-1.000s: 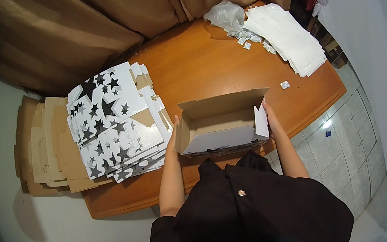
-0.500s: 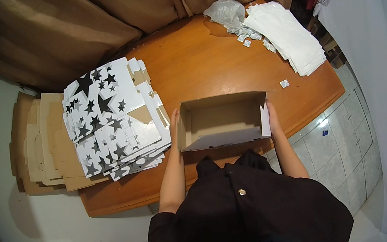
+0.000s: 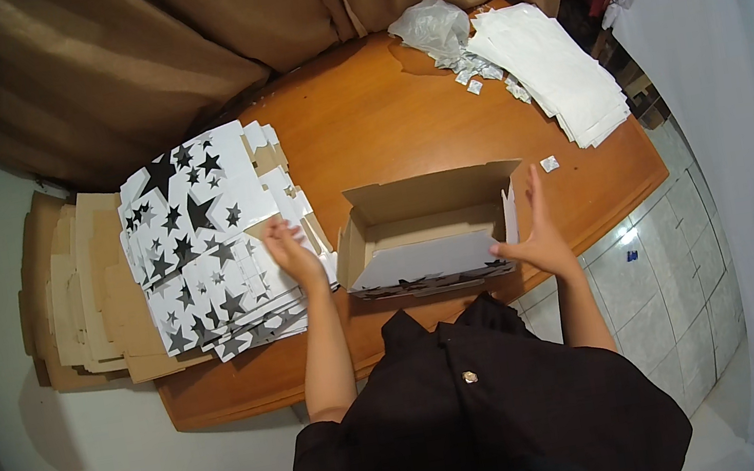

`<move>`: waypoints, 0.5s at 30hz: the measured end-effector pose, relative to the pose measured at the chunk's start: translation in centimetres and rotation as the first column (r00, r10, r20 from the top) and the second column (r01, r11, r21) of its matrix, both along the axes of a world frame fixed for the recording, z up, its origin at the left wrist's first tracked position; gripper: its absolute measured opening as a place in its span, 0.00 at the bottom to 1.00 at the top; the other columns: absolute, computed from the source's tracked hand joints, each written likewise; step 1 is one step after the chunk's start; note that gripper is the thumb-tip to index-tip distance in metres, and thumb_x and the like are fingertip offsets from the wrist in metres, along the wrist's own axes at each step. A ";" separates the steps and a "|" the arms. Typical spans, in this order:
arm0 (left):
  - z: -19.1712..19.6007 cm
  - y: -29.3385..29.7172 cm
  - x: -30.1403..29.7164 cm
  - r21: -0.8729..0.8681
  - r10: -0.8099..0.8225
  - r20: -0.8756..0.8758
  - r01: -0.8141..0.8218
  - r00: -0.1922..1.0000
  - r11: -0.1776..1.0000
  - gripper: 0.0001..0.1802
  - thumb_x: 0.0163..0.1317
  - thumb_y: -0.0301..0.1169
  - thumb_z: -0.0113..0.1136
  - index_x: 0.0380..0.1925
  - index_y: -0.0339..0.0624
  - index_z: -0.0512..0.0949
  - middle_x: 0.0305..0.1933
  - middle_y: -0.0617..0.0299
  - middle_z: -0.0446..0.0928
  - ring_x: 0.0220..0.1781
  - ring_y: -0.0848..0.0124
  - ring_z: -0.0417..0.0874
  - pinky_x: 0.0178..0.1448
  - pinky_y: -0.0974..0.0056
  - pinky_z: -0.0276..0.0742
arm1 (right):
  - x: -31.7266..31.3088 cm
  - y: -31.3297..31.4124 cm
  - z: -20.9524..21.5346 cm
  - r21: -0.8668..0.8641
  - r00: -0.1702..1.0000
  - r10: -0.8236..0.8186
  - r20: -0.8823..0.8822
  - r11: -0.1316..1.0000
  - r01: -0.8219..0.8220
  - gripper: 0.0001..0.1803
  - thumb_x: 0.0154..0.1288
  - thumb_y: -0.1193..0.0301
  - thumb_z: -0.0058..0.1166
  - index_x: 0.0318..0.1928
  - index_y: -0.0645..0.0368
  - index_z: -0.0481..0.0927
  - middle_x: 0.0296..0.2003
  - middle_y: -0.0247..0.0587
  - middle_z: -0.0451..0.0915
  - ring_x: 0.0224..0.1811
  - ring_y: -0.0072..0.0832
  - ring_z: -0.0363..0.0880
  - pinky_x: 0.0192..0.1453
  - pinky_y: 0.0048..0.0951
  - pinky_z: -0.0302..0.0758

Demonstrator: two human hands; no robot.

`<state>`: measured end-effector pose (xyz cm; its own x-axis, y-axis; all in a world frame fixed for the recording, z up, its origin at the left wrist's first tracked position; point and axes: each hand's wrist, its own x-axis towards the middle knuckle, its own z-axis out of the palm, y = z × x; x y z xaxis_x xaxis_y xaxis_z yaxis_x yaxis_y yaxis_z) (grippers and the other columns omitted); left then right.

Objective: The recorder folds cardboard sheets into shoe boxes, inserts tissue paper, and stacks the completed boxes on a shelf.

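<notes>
Shows open box mid-frame, brown inside, star-patterned white outside.
Spreads right grip wide, left grip loosely.

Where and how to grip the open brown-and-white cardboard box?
I'd squeeze the box between its short end walls, low, from left and right: its long sides run left to right, and its thin upper edges look likely to bend.

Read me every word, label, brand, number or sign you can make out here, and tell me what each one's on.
There are none I can read.
Box: black print along its front, no legible lettering.
Cartons: black and grey stars, no legible words.
Packet: too small to tell whether it is printed.
Sheets: no visible lettering.
</notes>
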<state>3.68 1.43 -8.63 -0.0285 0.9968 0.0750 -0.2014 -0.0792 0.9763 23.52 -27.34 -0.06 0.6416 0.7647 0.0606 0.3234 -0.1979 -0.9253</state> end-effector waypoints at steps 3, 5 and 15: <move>8.7 -2.5 0.9 0.268 -0.126 0.104 0.095 0.987 0.959 0.13 0.67 0.32 0.45 0.50 0.40 0.69 0.41 0.62 0.72 0.39 0.75 0.73 0.47 0.69 0.70 | 0.2 -0.3 -3.8 -0.092 0.996 0.069 0.053 0.994 -0.063 0.53 0.48 0.71 0.59 0.69 0.65 0.39 0.69 0.62 0.43 0.73 0.48 0.40 0.73 0.39 0.43; 12.1 -4.9 2.0 0.330 -0.323 0.088 0.278 0.942 0.902 0.13 0.67 0.31 0.46 0.50 0.40 0.69 0.41 0.61 0.72 0.41 0.75 0.73 0.50 0.68 0.70 | 0.4 -0.3 -4.5 -0.235 0.981 0.153 0.120 0.964 -0.122 0.45 0.50 0.79 0.49 0.68 0.68 0.44 0.68 0.58 0.47 0.73 0.44 0.41 0.73 0.34 0.41; 8.6 -6.3 5.2 0.098 -0.136 -0.966 0.798 0.220 0.594 0.39 0.54 0.48 0.59 0.65 0.51 0.60 0.71 0.54 0.54 0.74 0.58 0.50 0.67 0.30 0.30 | 1.5 -3.6 -4.4 -0.007 0.993 0.072 -0.096 0.997 -0.073 0.37 0.56 0.79 0.42 0.68 0.66 0.49 0.68 0.53 0.53 0.73 0.37 0.46 0.73 0.31 0.44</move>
<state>8.83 -4.83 -0.07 0.8316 0.5365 0.1434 0.4397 -0.7938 0.4202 25.05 -30.90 -4.42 0.5872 0.8094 -0.0060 0.2477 -0.1868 -0.9507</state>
